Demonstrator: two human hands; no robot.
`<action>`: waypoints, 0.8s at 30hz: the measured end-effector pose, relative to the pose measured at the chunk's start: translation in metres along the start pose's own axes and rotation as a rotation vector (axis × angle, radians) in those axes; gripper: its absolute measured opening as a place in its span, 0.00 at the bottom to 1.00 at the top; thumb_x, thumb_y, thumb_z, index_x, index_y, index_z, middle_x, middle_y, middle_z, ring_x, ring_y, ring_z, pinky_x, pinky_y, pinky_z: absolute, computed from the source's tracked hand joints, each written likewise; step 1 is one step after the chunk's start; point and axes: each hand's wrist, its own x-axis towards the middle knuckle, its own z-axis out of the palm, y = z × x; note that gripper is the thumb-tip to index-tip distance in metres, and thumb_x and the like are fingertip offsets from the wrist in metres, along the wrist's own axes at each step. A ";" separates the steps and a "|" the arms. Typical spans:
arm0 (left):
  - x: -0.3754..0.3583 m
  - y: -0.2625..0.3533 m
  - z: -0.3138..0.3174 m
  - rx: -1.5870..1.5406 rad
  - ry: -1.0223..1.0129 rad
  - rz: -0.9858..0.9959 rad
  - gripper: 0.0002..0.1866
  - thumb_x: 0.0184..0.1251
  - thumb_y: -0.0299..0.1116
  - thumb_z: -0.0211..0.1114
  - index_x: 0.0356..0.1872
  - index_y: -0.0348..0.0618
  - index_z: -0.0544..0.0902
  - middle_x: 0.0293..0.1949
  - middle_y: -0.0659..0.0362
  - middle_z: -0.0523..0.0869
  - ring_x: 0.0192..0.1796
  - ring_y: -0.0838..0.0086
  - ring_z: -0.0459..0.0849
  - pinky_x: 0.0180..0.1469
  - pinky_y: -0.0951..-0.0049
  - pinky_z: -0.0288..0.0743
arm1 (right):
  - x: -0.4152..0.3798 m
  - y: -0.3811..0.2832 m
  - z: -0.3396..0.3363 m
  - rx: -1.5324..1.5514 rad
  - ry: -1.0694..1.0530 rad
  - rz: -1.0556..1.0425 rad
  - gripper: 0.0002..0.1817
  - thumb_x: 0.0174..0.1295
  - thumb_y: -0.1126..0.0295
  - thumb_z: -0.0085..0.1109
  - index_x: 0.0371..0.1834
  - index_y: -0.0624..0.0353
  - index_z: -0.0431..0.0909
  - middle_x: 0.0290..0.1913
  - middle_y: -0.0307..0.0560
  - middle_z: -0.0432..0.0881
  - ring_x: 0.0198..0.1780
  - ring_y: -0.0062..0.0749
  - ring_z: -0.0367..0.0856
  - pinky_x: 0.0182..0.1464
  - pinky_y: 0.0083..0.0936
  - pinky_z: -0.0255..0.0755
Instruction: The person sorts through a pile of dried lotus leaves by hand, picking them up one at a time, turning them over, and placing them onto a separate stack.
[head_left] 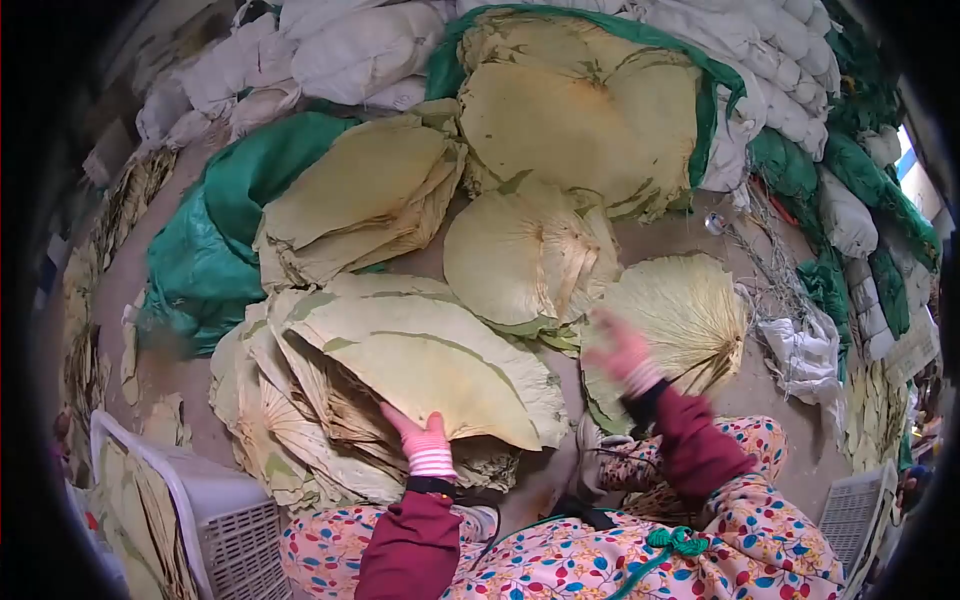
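My left hand, in a pink glove with a striped cuff, grips the near edge of a folded dried lotus leaf. That leaf lies on top of a pile of pale green-tan lotus leaves. My right hand is smeared by motion at the left edge of a fan-shaped stack of dried leaves; its fingers are not clear. Just beyond sits a rounder leaf bundle, its creased centre facing up.
A large leaf stack lies in green sacking at the back, with another stack left of it. A green bag stands at left. White plastic baskets flank my legs. White sacks line the back.
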 end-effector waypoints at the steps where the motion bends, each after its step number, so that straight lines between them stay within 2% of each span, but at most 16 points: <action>1: 0.002 -0.017 0.005 -0.069 -0.016 0.019 0.44 0.46 0.19 0.57 0.64 0.37 0.40 0.61 0.45 0.57 0.60 0.61 0.60 0.62 0.73 0.51 | -0.016 -0.048 0.027 -0.174 -0.277 -0.075 0.40 0.42 0.55 0.64 0.57 0.61 0.59 0.55 0.55 0.66 0.59 0.42 0.62 0.59 0.28 0.57; 2: -0.001 -0.011 0.008 -0.249 -0.115 0.004 0.43 0.48 0.21 0.58 0.64 0.38 0.42 0.58 0.47 0.60 0.57 0.64 0.63 0.59 0.73 0.56 | -0.029 -0.059 0.065 -0.125 -0.377 -0.175 0.43 0.41 0.52 0.64 0.60 0.60 0.56 0.58 0.56 0.63 0.61 0.44 0.60 0.60 0.30 0.55; 3: -0.005 0.002 0.010 -0.426 -0.215 -0.010 0.41 0.50 0.22 0.59 0.63 0.38 0.44 0.56 0.49 0.63 0.53 0.67 0.67 0.56 0.73 0.61 | -0.041 -0.063 0.101 -0.178 -0.383 -0.390 0.41 0.44 0.58 0.62 0.62 0.58 0.53 0.59 0.54 0.61 0.58 0.42 0.64 0.57 0.30 0.60; 4: -0.012 0.022 0.006 -0.645 -0.369 -0.276 0.33 0.55 0.24 0.58 0.61 0.39 0.52 0.51 0.54 0.68 0.50 0.72 0.69 0.50 0.72 0.67 | -0.044 -0.068 0.131 -0.077 -0.441 -0.300 0.37 0.46 0.62 0.59 0.61 0.56 0.55 0.57 0.55 0.64 0.55 0.44 0.67 0.54 0.30 0.63; 5: -0.003 -0.022 0.001 -0.436 -0.506 -0.250 0.31 0.58 0.29 0.59 0.61 0.40 0.54 0.50 0.55 0.68 0.49 0.72 0.70 0.47 0.74 0.69 | -0.046 -0.065 0.154 0.024 -0.499 -0.209 0.34 0.47 0.66 0.57 0.60 0.54 0.57 0.55 0.56 0.67 0.52 0.45 0.70 0.51 0.30 0.65; 7: -0.016 0.039 -0.006 -0.834 -0.380 -0.349 0.31 0.58 0.32 0.59 0.61 0.40 0.56 0.51 0.54 0.67 0.50 0.70 0.70 0.46 0.76 0.69 | -0.031 -0.047 0.173 0.100 -0.227 -0.041 0.14 0.52 0.66 0.51 0.40 0.60 0.74 0.35 0.55 0.78 0.42 0.46 0.75 0.45 0.31 0.69; 8: -0.013 0.024 -0.004 -0.736 -0.276 -0.233 0.31 0.59 0.33 0.59 0.61 0.40 0.56 0.55 0.52 0.64 0.53 0.66 0.69 0.49 0.73 0.67 | -0.015 -0.031 0.164 0.064 -0.079 0.113 0.12 0.53 0.65 0.49 0.36 0.60 0.75 0.31 0.55 0.78 0.36 0.46 0.76 0.40 0.30 0.70; 9: -0.007 0.013 -0.005 -0.524 -0.175 -0.124 0.33 0.56 0.32 0.61 0.61 0.40 0.55 0.58 0.48 0.62 0.56 0.59 0.66 0.52 0.68 0.65 | 0.005 -0.031 0.135 0.133 -0.168 0.288 0.13 0.53 0.64 0.49 0.35 0.62 0.75 0.30 0.50 0.78 0.30 0.38 0.75 0.34 0.29 0.70; 10: 0.002 -0.006 -0.004 -0.413 -0.042 -0.187 0.34 0.54 0.28 0.61 0.61 0.39 0.55 0.57 0.47 0.62 0.54 0.60 0.68 0.54 0.68 0.64 | 0.021 0.012 0.129 0.269 0.076 0.269 0.17 0.51 0.60 0.53 0.33 0.66 0.74 0.27 0.44 0.77 0.27 0.29 0.72 0.30 0.28 0.68; 11: 0.010 -0.020 -0.005 -0.304 0.087 -0.250 0.34 0.52 0.25 0.62 0.60 0.38 0.55 0.56 0.46 0.63 0.52 0.60 0.69 0.55 0.67 0.63 | 0.029 -0.006 0.095 0.283 0.137 0.543 0.20 0.49 0.58 0.56 0.31 0.68 0.74 0.26 0.40 0.75 0.27 0.25 0.69 0.30 0.26 0.67; 12: 0.015 -0.023 -0.009 -0.144 0.142 -0.257 0.36 0.46 0.27 0.64 0.59 0.36 0.57 0.56 0.43 0.63 0.55 0.55 0.66 0.57 0.66 0.60 | 0.038 0.028 0.080 0.405 0.170 0.541 0.21 0.47 0.56 0.58 0.31 0.68 0.74 0.27 0.41 0.75 0.28 0.24 0.68 0.31 0.25 0.66; 13: 0.019 -0.026 -0.013 0.224 0.177 -0.121 0.36 0.43 0.29 0.66 0.57 0.36 0.60 0.55 0.42 0.63 0.57 0.53 0.64 0.58 0.66 0.59 | 0.039 0.045 0.067 0.280 0.378 0.498 0.21 0.48 0.57 0.58 0.34 0.67 0.74 0.29 0.42 0.75 0.29 0.24 0.68 0.33 0.25 0.67; 15: 0.022 0.001 -0.014 0.415 0.255 -0.135 0.35 0.43 0.29 0.66 0.56 0.37 0.62 0.55 0.43 0.63 0.56 0.53 0.64 0.58 0.64 0.60 | 0.040 0.101 0.042 0.355 0.456 0.451 0.24 0.47 0.58 0.59 0.40 0.68 0.73 0.32 0.44 0.77 0.31 0.27 0.70 0.37 0.25 0.67; 19: 0.030 0.019 -0.020 0.595 0.371 -0.104 0.35 0.42 0.30 0.66 0.56 0.38 0.63 0.55 0.44 0.64 0.56 0.55 0.66 0.58 0.66 0.61 | 0.017 0.125 -0.016 -0.015 0.766 0.532 0.24 0.45 0.60 0.59 0.41 0.67 0.73 0.33 0.51 0.78 0.32 0.40 0.73 0.40 0.30 0.67; 21: 0.038 -0.015 -0.017 0.523 0.271 -0.200 0.34 0.42 0.30 0.65 0.55 0.36 0.64 0.53 0.44 0.68 0.53 0.56 0.69 0.56 0.68 0.63 | 0.005 0.145 -0.057 -0.166 0.860 0.835 0.24 0.49 0.56 0.55 0.40 0.68 0.73 0.35 0.56 0.79 0.38 0.43 0.76 0.42 0.30 0.68; 24: 0.039 -0.014 -0.021 0.419 0.096 -0.295 0.31 0.43 0.29 0.63 0.53 0.32 0.65 0.48 0.43 0.74 0.48 0.58 0.74 0.53 0.70 0.65 | -0.019 0.212 -0.093 -0.476 1.230 0.812 0.26 0.52 0.55 0.50 0.41 0.71 0.72 0.37 0.62 0.76 0.43 0.51 0.74 0.49 0.34 0.66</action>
